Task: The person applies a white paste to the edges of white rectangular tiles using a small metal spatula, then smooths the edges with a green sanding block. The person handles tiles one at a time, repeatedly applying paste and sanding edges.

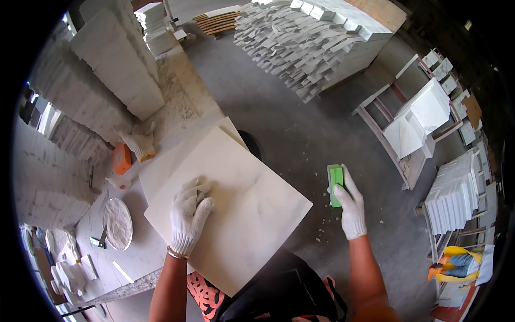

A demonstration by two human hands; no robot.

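A large square pale marble tile [244, 198] lies turned at an angle in front of me, its right corner jutting out past the bench over the floor. My left hand [189, 214], in a white knit glove, rests on its left part with fingers bent and the thumb apart. Another pale slab [161, 174] shows beneath the tile. Off the tile's right corner, my gloved right hand [351, 206] grips a green rectangular sanding block [335, 185], held upright in the air between thumb and fingers.
On the bench to the left are a dish of white paste [117, 224], a scraper [102, 236], an orange box [122, 159] and a spare glove [139, 142]. Tall marble slabs [115, 59] stand behind. Marble strips [300, 48] are stacked ahead; racks of tiles [453, 190] stand right.
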